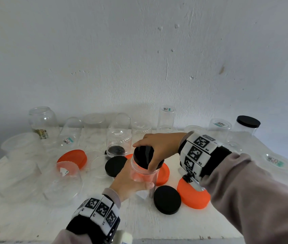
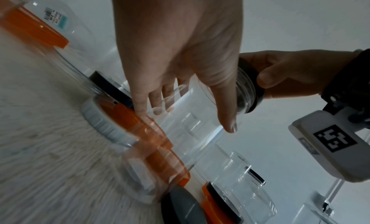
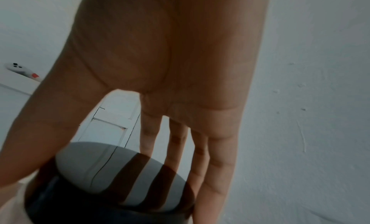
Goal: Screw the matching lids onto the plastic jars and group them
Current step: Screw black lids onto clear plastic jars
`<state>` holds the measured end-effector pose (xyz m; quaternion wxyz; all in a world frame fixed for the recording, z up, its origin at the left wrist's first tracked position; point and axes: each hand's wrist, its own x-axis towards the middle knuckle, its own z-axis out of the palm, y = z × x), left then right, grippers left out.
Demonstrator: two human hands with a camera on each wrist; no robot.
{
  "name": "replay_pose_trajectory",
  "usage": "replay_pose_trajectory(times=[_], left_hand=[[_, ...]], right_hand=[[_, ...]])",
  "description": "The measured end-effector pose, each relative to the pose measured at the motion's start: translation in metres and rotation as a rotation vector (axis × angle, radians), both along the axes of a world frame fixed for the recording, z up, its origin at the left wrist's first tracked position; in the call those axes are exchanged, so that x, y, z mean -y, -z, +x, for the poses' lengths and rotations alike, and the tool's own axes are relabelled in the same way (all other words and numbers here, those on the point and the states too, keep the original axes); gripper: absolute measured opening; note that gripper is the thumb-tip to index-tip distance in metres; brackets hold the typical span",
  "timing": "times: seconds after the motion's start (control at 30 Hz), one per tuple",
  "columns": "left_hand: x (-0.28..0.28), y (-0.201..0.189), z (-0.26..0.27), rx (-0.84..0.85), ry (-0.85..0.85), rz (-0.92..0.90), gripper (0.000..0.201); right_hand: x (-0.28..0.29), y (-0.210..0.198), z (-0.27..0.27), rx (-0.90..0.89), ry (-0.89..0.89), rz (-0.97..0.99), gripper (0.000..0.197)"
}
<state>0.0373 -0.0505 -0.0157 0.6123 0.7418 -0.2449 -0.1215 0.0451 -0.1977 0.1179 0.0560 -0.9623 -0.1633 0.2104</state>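
Observation:
A clear plastic jar [image 1: 144, 173] stands tilted above the table's middle, and my left hand [image 1: 130, 184] grips its body from below, thumb across the front. A black lid [image 1: 144, 155] sits on its mouth. My right hand [image 1: 159, 147] comes from the right and grips that lid around its rim, thumb on the near side and fingers on the far side. In the left wrist view the jar [image 2: 190, 116] lies under my left hand [image 2: 180, 88] and the lid [image 2: 254, 85] is in my right hand. The right wrist view shows the lid [image 3: 112, 180] between thumb and fingers.
Loose black lids [image 1: 167, 199] [image 1: 115, 166] and orange lids [image 1: 193, 196] [image 1: 73, 158] lie around the jar on the white table [image 1: 33, 217]. Several open clear jars stand along the back wall; one jar with a black lid [image 1: 248, 123] stands at the back right.

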Motion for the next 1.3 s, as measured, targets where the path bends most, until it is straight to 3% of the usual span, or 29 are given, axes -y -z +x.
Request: replay_pose_trajectory(times=[0.47, 1.3], left_hand=[[-0.005, 0.01, 0.0, -0.092, -0.045, 0.077, 0.102], [-0.002, 0.006, -0.004, -0.058, -0.136, 0.213, 0.083]], right_hand=[[-0.019, -0.004, 0.004, -0.031, -0.096, -0.114, 0.086], [-0.025, 0.008, 0.005, 0.181, 0.018, -0.153, 0.072]])
